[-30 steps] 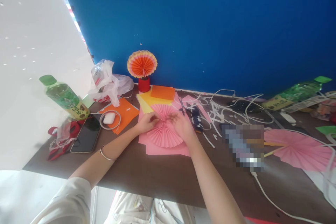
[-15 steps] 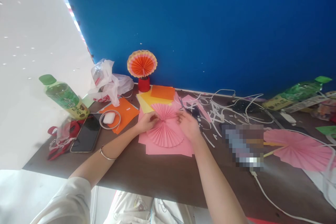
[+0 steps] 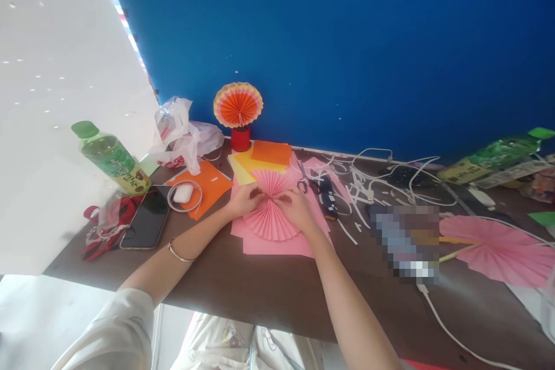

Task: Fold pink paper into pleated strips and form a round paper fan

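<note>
A pleated pink paper fan (image 3: 274,221), pinched narrow at its middle and spread at both ends, lies over a stack of pink paper sheets (image 3: 260,247). My left hand (image 3: 245,199) grips the fan near its centre from the left, fingers closed. From the other side my right hand (image 3: 296,207) pinches the same middle, its fingertips close to the left ones. The exact spot under the fingertips is hidden. Yellow paper (image 3: 243,166) and orange paper (image 3: 271,152) stick out behind the fan.
Scissors (image 3: 302,185) and white paper strips (image 3: 359,185) lie right of the stack. Left are a phone (image 3: 147,217), an earbud case (image 3: 182,193) and a green-capped bottle (image 3: 113,159). A round orange paper fan (image 3: 238,107) stands behind. Another pink fan (image 3: 503,248) lies far right.
My right hand has come in leftward and down to the fan's middle and closed on it. My left hand keeps its hold. The whole view has shifted slightly.
</note>
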Motion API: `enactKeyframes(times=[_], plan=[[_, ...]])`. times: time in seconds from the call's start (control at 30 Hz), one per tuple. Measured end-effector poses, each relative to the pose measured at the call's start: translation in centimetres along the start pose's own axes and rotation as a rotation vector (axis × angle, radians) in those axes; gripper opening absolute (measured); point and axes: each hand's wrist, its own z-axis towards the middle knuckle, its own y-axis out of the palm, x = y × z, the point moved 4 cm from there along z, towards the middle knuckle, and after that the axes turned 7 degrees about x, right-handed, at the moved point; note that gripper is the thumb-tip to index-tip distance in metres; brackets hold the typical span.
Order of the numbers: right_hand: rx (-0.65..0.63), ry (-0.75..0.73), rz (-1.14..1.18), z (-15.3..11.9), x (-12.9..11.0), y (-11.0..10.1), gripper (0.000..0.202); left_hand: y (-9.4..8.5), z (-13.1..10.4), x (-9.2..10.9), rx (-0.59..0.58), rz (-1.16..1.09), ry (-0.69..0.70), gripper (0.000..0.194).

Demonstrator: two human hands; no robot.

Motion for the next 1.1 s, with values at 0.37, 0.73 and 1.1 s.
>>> enactKeyframes(times=[0.37,0.73,1.1], plan=[[0.005,-0.039,0.024,0.00,0.27,0.10,0.016,-0.19,-0.02,-0.51,0.047,-0.056,-0.030,0.009],[-0.014,-0.025,0.039,-0.12,0.16,-0.30,0.014,0.03,-0.18,-0.17,0.007,-0.205,-0.038,0.002],[-0.004,-0.014,-0.018,-0.24,-0.12,-0.49,0.013,-0.28,0.12,0.07,0.092,-0.091,-0.057,0.004]])
